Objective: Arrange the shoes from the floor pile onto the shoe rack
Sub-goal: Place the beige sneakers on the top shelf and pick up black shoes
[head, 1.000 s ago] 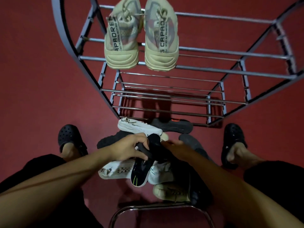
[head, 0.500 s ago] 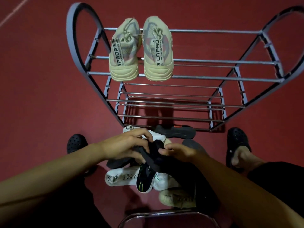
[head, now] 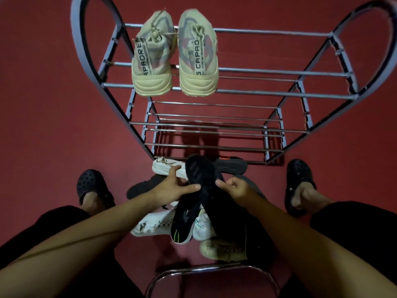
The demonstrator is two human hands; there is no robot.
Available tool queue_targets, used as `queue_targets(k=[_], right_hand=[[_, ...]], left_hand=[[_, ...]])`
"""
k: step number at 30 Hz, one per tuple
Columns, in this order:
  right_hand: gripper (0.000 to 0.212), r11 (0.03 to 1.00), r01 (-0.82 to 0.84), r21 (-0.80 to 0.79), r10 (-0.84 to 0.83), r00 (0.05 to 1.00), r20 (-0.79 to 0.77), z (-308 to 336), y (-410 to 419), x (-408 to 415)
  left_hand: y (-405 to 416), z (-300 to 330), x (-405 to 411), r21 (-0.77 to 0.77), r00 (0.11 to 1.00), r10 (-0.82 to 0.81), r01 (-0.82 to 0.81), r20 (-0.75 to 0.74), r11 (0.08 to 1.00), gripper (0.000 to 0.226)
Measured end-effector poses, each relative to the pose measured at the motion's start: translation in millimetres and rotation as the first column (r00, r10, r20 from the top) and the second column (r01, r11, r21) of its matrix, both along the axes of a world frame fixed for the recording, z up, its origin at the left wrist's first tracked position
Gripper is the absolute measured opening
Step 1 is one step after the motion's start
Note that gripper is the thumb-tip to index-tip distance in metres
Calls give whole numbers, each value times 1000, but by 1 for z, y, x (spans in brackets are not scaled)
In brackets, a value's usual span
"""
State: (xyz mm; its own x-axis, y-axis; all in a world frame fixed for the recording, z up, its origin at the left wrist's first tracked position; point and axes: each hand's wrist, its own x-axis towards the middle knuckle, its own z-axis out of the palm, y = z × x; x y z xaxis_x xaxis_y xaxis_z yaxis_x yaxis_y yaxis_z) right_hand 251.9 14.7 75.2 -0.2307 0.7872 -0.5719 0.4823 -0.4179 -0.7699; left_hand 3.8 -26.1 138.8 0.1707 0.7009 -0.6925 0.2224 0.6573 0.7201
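Black and held sole-up, the shoe (head: 200, 175) you have lifted sits between your two hands just above the floor pile (head: 184, 224), its toe pointing toward the shoe rack (head: 214, 125). Your left hand (head: 171, 187) has its fingers (head: 189, 187) stretched almost straight, the tips touching the near left edge of the sole and the thumb raised beside it; that hand steadies rather than wraps. Your right hand (head: 235, 187) has its fingers curled round the shoe's right edge, so the grip is on that side.

Beneath your hands the pile holds a second black shoe with a green stripe (head: 182, 224), lying sole-up and partly under the lifted one, with white sneakers (head: 154, 224) on either side of it, another white sneaker (head: 166, 166) at the far left of the pile, a dark shoe with an orange mark (head: 233, 165) at the foot of the rack, and a beige shoe (head: 223, 249) nearest you.

On the rack's top shelf a pair of beige sneakers (head: 175, 54) stands side by side toward the left, heels facing you and hanging slightly over the front bar. The lower shelves show only their metal bars.

Your feet, in black clogs (head: 299, 179), rest on the red floor (head: 53, 125) on each side of the pile, and a curved chrome bar (head: 210, 271) shows at the bottom edge.
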Motion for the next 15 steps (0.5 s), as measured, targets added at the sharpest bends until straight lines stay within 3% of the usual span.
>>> queue_targets(k=[3, 5, 7, 9, 11, 13, 15], right_hand=[[50, 998, 26, -62, -30, 997, -72, 10, 0, 0], [47, 991, 50, -127, -65, 992, -112, 12, 2, 5], [44, 983, 42, -181, -61, 993, -99, 8, 6, 15], [44, 973, 62, -220, -65, 998, -9, -6, 11, 35], [31, 968, 84, -238, -67, 995, 78, -22, 11, 61], [8, 971, 55, -234, -21, 989, 146, -37, 6, 85], [14, 965, 140, -222, -74, 956, 284, -61, -2, 111]], left_hand=[[-10, -18, 24, -93, 997, 40, -34, 61, 995, 91], [-12, -30, 37, -78, 992, 76, -69, 98, 995, 65], [-7, -38, 43, -7, 998, 55, -55, 35, 998, 43], [0, -45, 44, 40, 997, 7, -5, -71, 999, 35], [7, -54, 40, 46, 992, -27, 33, -124, 998, 30], [12, -66, 35, 19, 992, -54, 56, -116, 998, 27], [14, -74, 32, -18, 996, -56, 55, -72, 998, 26]])
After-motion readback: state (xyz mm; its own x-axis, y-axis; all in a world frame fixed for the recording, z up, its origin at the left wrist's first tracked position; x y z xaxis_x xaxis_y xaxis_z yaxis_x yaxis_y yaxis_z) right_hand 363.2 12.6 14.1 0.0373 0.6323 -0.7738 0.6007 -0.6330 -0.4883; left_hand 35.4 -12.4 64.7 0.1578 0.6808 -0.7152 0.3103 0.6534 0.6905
